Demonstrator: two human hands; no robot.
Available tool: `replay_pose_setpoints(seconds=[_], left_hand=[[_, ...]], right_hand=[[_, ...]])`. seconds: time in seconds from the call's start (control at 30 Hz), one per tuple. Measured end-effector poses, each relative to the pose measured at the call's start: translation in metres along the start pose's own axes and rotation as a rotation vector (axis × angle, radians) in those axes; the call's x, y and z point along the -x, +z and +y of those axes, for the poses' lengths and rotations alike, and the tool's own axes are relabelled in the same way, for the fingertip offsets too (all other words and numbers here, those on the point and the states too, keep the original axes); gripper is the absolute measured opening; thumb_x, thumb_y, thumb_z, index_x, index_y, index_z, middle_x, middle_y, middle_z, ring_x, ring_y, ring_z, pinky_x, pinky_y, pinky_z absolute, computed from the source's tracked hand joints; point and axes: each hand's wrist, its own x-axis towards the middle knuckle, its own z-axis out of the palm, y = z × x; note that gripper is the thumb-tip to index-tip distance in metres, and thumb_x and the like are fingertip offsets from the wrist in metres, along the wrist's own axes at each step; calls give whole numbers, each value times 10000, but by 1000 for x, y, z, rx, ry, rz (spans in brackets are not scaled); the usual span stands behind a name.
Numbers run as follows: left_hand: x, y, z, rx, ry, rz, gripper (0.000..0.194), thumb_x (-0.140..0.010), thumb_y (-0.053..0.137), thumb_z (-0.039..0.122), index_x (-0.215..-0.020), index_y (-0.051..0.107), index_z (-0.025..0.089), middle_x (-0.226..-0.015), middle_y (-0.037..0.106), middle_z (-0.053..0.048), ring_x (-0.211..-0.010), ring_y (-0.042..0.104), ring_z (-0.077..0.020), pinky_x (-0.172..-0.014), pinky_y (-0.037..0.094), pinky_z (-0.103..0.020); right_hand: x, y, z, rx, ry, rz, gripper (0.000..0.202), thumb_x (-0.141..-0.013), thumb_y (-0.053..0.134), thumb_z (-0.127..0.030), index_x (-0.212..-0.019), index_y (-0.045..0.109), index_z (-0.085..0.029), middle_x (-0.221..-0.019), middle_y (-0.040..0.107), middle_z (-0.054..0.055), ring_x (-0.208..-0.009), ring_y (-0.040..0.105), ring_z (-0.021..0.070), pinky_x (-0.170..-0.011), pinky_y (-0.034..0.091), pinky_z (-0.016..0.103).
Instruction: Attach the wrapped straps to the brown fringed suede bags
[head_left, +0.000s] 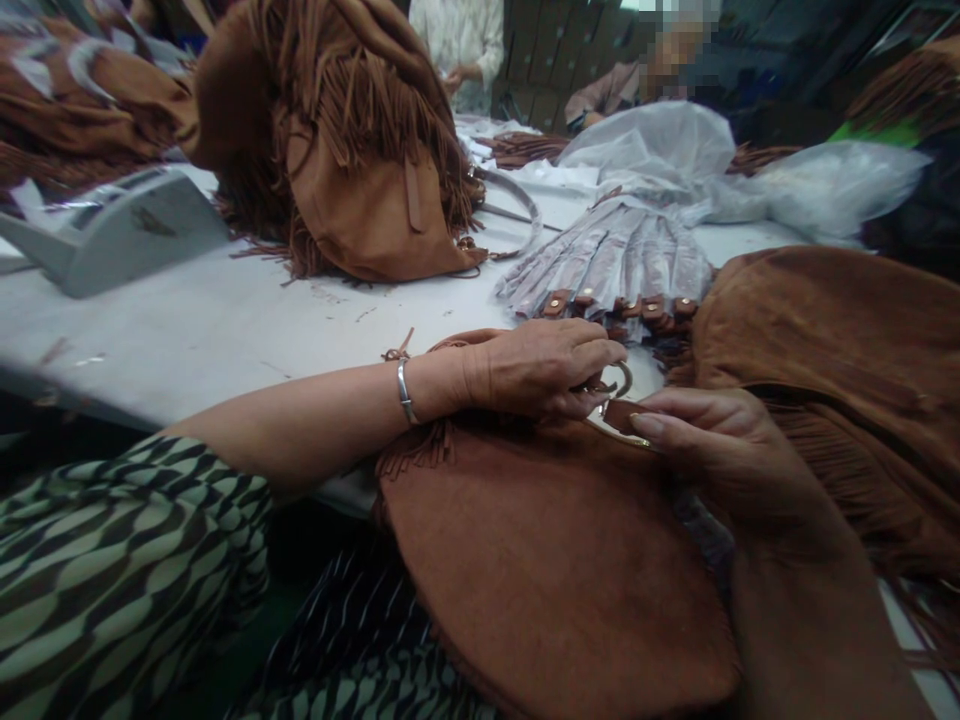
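Observation:
A brown suede bag (pixel 555 560) with fringe lies at the table's front edge, over my lap. Above its upper edge my left hand (pixel 551 368), with a silver bracelet on the wrist, has its fingers closed around a metal ring (pixel 619 378). Just right of it, my right hand (pixel 705 430) pinches a small brown leather tab (pixel 624 415) between thumb and fingers. A thin gold-coloured metal piece (pixel 611 432) shows beneath the tab. The ring and the tab are close together; whether they are joined is too small to tell.
Plastic-wrapped straps (pixel 622 265) fan out beyond my hands. Another brown bag (pixel 832 360) lies at the right, and a fringed bag (pixel 367 200) stands behind on the white table (pixel 300 320). A grey tape dispenser (pixel 142 230) sits at the left. People are across the table.

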Motion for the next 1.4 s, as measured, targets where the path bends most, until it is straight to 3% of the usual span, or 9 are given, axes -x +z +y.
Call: replay_pose_setpoints(seconds=[0.4,0.73,0.97,1.3,1.4], left_hand=[[0,7,-1,-44,-69,19,289,-886,510,258,-1106,547,74,-1034,630,-164,-932,601,-224,-808,486,-324],[3,9,-5,18,-86,31,260,-902,517,284,-1082,555,101,-1015,644,-135,-900,619,-200,-789,486,-293],[1,7,0,-16,-130,-7,270,-904,504,260,-1099,543,77,-1063,640,-169,-951,623,-223,-816,498,-326],[2,-2,1,61,-121,-72,295,-937,464,305,-1121,515,79,-1045,634,-157,-939,616,-213,-813,488,-304],[2,-2,3,59,-128,-77,297,-943,456,312,-1123,508,80,-1059,630,-161,-968,613,-215,-826,484,-302]], right_hand=[[-3,10,4,-1,-62,119,161,-722,752,-344,-778,774,-194,-745,711,27,-642,590,141,-564,410,222],[-6,12,12,165,-146,196,195,-766,692,-379,-798,760,-199,-706,688,23,-618,589,156,-528,406,241],[-6,11,5,116,-84,136,208,-734,713,-390,-712,742,-186,-611,621,12,-535,506,132,-466,342,236],[-7,9,4,44,-27,115,215,-721,738,-388,-743,758,-175,-685,664,24,-617,545,143,-546,383,229],[-7,11,2,-38,22,86,212,-717,743,-386,-739,753,-175,-644,648,20,-542,501,120,-476,335,223]])
